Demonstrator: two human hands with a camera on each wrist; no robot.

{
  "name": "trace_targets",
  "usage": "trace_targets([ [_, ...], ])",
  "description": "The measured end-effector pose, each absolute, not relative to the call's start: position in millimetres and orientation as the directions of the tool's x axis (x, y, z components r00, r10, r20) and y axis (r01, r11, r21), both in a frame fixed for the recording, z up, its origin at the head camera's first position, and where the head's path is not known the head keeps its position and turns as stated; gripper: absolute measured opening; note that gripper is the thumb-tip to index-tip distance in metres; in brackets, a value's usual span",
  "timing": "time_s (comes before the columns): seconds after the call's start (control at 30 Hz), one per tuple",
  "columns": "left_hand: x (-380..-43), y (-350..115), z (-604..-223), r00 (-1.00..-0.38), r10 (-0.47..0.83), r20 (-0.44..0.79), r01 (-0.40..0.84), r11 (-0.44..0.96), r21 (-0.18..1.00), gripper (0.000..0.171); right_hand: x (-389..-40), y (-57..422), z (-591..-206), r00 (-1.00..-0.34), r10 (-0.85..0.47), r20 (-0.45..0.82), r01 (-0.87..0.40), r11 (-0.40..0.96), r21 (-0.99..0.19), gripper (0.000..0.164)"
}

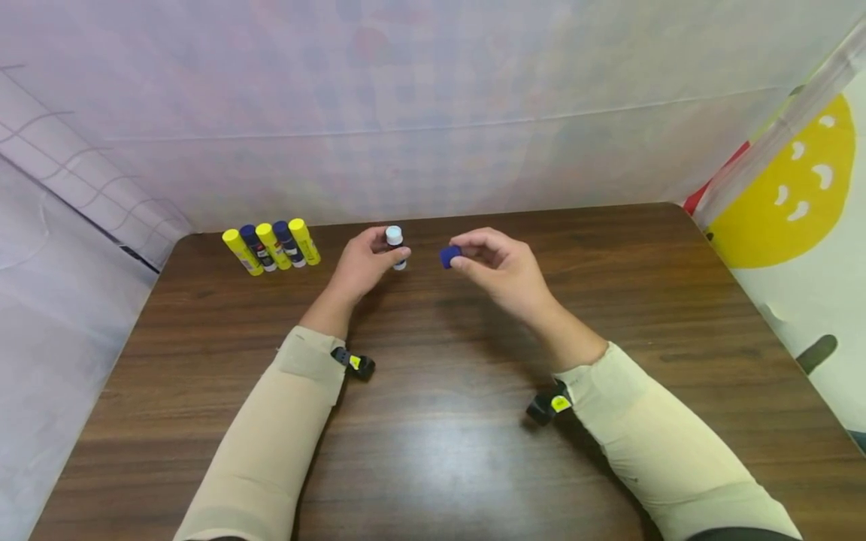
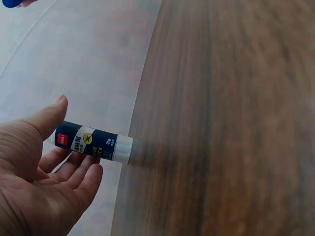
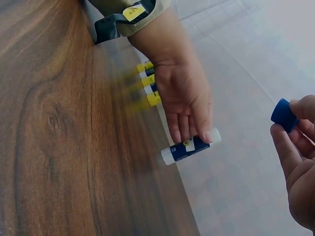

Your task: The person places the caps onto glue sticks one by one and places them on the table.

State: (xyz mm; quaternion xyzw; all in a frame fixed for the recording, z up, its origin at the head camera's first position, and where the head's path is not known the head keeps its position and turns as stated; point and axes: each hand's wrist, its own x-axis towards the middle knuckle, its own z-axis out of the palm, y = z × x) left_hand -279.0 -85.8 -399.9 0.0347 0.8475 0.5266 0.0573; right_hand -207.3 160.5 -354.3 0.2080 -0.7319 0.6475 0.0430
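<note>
My left hand [image 1: 358, 263] holds a dark blue glue stick [image 1: 394, 234] upright between thumb and fingers near the table's back edge. Its cap is off, so the white top shows. In the left wrist view, the printed label of the glue stick [image 2: 91, 140] and its white base are visible. To the right, my right hand [image 1: 510, 274] pinches a blue cap [image 1: 446, 257] between thumb and fingertips, apart from the stick. The right wrist view shows the cap [image 3: 283, 114] at the right, with the glue stick [image 3: 189, 148] under the left thumb.
Several glue sticks stand in a row at the back left of the wooden table [image 1: 433, 421], yellow ones [image 1: 273, 246] alternating with dark blue ones [image 1: 289, 243]. A pale patterned cloth [image 1: 433, 113] hangs behind the table's back edge. Each wrist carries a small black camera [image 1: 549, 403].
</note>
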Motion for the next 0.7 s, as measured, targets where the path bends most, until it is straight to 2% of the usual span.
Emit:
trace_targets([
  [0.37,-281.2,-87.4,-405.0,-0.988,0.122,-0.090,-0.015,0.511,0.859,0.049,-204.8,161.1,-352.5,-0.915,-0.257,0.310,-0.348,0.116,-0.930,0.026],
  [0.7,-282.9,-87.3,-409.2,-0.990,0.114,-0.086,-0.016,0.510,0.860,0.042,-204.8,161.3,-353.3,-0.915,-0.260,0.309,-0.346,0.111,-0.932,0.026],
])
